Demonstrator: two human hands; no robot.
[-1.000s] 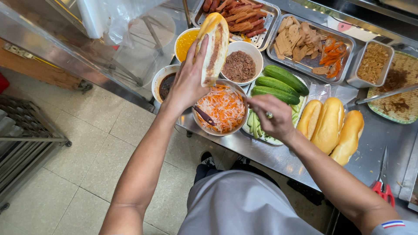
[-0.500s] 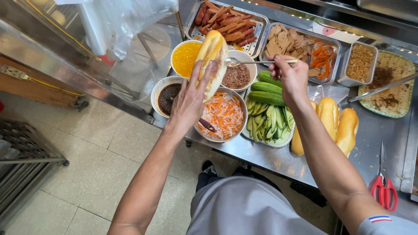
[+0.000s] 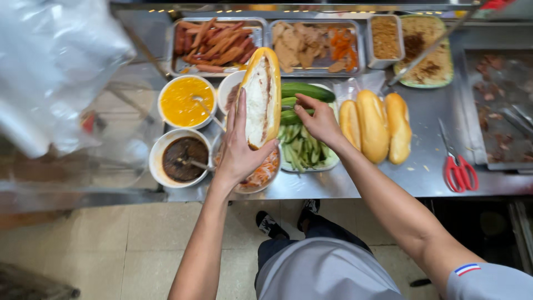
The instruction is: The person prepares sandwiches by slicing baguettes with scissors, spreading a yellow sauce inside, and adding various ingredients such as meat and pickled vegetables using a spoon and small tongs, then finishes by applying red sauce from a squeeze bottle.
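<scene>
One left hand (image 3: 240,153) grips split baguette (image 3: 261,97).

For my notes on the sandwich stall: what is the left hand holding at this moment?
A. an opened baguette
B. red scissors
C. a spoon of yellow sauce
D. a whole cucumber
A: the left hand grips an opened baguette upright above the bowls, its cut side showing.

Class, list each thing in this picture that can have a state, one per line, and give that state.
Split roll: cut open, spread inside, held upright.
Left hand: gripping the split roll.
Right hand: fingers down over the cucumber tray.
Three rolls: whole, lying side by side.
Scissors: shut, flat on the counter.
Yellow sauce bowl: full, spoon in it.
Dark sauce bowl: spoon in it.
</scene>
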